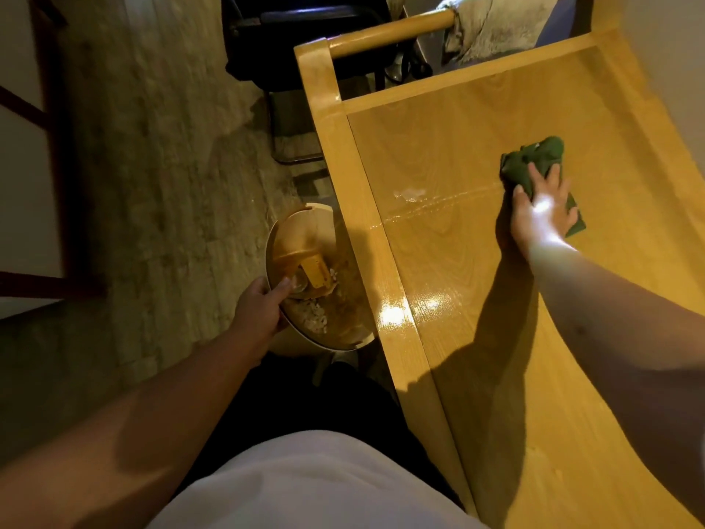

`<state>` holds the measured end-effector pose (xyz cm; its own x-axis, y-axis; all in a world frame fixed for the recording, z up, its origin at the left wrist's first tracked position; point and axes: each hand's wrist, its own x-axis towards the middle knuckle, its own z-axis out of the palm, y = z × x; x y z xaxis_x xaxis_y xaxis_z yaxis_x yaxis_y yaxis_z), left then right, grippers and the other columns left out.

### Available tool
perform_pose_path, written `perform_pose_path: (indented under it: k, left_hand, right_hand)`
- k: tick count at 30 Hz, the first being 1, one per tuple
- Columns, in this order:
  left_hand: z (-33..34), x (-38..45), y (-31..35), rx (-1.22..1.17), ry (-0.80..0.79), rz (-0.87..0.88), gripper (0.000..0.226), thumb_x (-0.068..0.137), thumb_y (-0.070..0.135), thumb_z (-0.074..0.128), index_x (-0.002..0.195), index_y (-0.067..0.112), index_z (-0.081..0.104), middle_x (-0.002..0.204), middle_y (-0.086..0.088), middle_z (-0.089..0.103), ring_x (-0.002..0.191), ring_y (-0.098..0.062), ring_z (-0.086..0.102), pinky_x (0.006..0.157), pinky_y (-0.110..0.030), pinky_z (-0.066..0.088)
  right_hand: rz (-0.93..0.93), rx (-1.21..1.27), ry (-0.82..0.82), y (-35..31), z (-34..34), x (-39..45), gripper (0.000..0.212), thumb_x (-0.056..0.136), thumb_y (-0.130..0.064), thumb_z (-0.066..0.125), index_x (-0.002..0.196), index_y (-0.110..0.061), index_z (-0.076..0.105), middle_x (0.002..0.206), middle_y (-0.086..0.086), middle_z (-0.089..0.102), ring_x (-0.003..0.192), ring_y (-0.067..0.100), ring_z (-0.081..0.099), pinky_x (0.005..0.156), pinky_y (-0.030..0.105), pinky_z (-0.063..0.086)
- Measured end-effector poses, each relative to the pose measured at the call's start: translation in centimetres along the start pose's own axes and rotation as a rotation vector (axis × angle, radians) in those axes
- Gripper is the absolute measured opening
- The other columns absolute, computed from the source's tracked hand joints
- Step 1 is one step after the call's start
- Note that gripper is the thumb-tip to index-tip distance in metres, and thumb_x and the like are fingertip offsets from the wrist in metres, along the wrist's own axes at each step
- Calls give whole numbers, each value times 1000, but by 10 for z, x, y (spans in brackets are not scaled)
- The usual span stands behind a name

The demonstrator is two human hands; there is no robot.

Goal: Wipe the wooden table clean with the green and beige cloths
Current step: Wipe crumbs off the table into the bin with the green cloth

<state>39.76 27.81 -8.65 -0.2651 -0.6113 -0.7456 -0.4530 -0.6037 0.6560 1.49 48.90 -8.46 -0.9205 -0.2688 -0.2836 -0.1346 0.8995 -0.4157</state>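
Wiping the wooden surface (477, 261), tilted bin (316, 276) held just off its left edge.
Risk: bin could tip and spill crumbs; wet streak (438, 202) could get smeared. One surface, one bin, two cloths: beige cloth (492, 28) far, green cloth (534, 162) under flat, spread right hand (541, 211). Left hand (263, 303) curled on rim.

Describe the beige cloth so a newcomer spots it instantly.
Start at the glossy wooden table and follow it to the far end, where a round wooden rail runs across. The fuzzy beige cloth hangs over that rail, unlike the dark green cloth, which lies flat on the tabletop.
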Motion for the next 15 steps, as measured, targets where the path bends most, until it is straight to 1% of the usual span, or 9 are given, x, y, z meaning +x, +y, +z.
perform_pose_path:
  k: [2, 6, 10, 13, 15]
  left_hand:
    - [1, 0, 1, -12, 4, 3, 8, 97, 27, 63, 90, 24, 62, 74, 9, 74, 65, -6, 70, 49, -26, 53]
    - [2, -1, 4, -13, 8, 11, 8, 99, 26, 62, 91, 23, 63, 78, 6, 75, 69, -9, 70, 50, -27, 53]
    - [2, -2, 8, -6, 21, 6, 11, 99, 25, 61, 90, 19, 60, 90, -3, 70, 81, -18, 67, 64, -33, 52]
    - [3, -1, 13, -4, 21, 3, 15, 100, 23, 60, 87, 17, 57, 94, -7, 67, 85, -22, 64, 73, -38, 54]
    - [3, 0, 15, -2, 23, 2, 15, 100, 23, 60, 87, 17, 57, 97, -10, 66, 87, -23, 63, 76, -39, 54]
  right_hand:
    - [-1, -11, -12, -12, 7, -5, 50, 102, -42, 38, 151, -41, 31, 166, -8, 7, 152, 19, -2, 117, 58, 0]
    - [-159, -107, -56, -36, 23, -18, 50, 102, -45, 35, 152, -41, 29, 166, -8, 8, 153, 21, -3, 114, 62, 0]
    - [-232, -141, -110, -58, 42, -35, 50, 101, -48, 33, 151, -43, 28, 166, -10, 7, 153, 21, -2, 115, 62, 0]
    - [-315, -142, -142, -76, 55, -51, 51, 101, -49, 33, 151, -43, 28, 166, -10, 9, 153, 20, 0, 115, 59, 0]
    - [-374, -144, -164, -87, 64, -66, 51, 101, -49, 33, 151, -42, 29, 166, -9, 10, 153, 19, 1, 116, 58, -1]
